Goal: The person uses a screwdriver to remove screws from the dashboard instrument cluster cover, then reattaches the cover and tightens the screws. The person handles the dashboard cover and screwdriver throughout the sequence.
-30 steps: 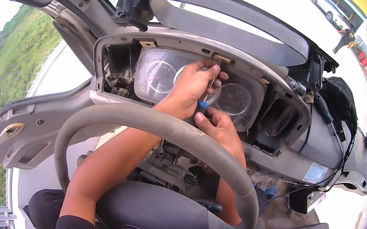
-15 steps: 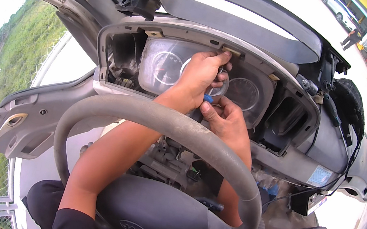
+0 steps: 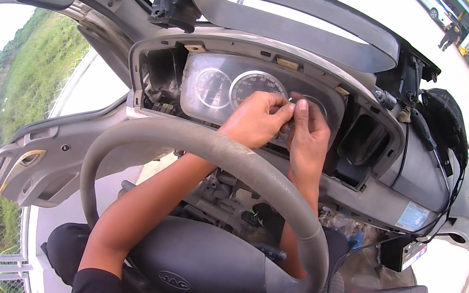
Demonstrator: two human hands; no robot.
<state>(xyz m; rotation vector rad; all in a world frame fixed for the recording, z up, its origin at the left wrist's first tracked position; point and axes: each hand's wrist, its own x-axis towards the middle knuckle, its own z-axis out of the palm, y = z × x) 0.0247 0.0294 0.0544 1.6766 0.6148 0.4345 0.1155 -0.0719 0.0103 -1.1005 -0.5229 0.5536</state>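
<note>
1. the left hand (image 3: 257, 119) and the right hand (image 3: 308, 137) are raised together in front of the instrument cluster (image 3: 237, 89), past the top of the steering wheel (image 3: 215, 149).
2. the two hands touch each other at the fingertips, which are pinched together on something small at the clear cover of the cluster; what they pinch is hidden by the fingers and cannot be told.
3. the instrument cluster sits in its opening in the grey dashboard (image 3: 375, 187), with round dials showing to the left of the hands; the right part of the cluster is covered by the hands.
4. the surround of the cluster is stripped: open cavities show at its left and right ends, and the grey trim panel (image 3: 297, 24) lies loose on top of the dashboard, above the cluster.
5. both forearms pass through the steering wheel, the left one running up from the lower edge, the right one coming up behind the rim.
6. under the wheel the steering column (image 3: 226, 200) is bare, with exposed parts and wiring.
7. black cables (image 3: 425, 140) lie on the dashboard to the right of the cluster.
8. the open door (image 3: 42, 159) stands at the left, with grass beyond it.
</note>
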